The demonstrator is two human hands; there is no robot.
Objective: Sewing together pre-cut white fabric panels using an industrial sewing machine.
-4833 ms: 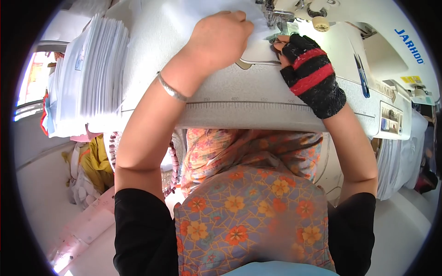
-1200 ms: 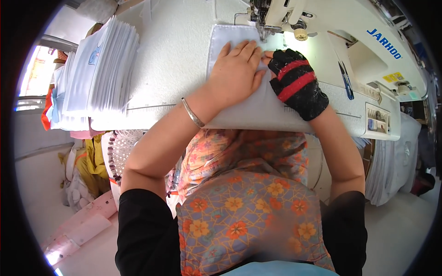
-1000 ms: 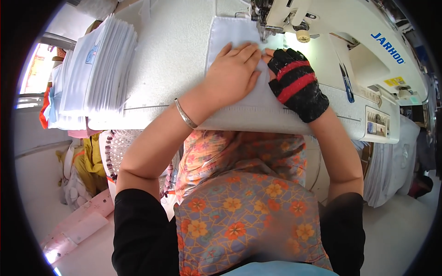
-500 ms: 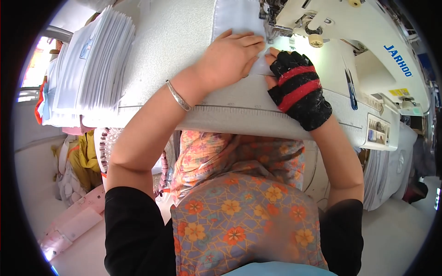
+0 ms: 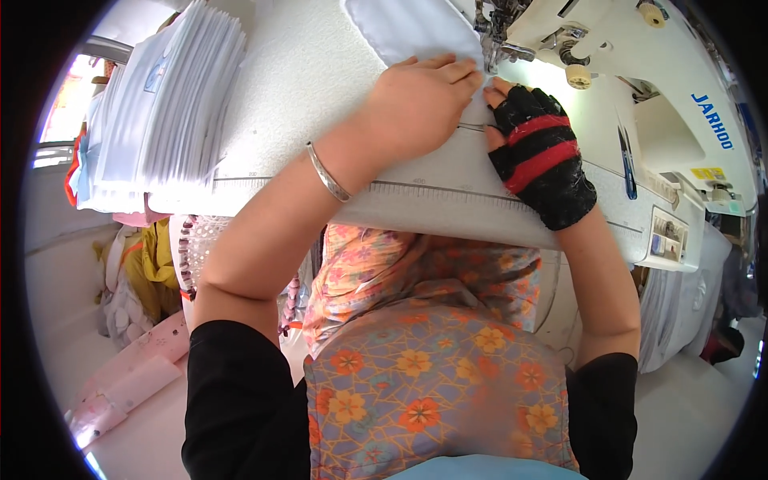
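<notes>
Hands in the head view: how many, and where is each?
2: the bare left hand, touching the near end of the white fabric, and the gloved right hand to its right, by the sewing machine. No others show.

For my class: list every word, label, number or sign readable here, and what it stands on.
Wording is not copied here.
Blue capitals: on the white sewing machine; readable.
Ruler numbers: along the table front; small, partly covered.
Yellow label: on the machine; too small.
Blue print: on the white stack; words or picture, unclear.
</notes>
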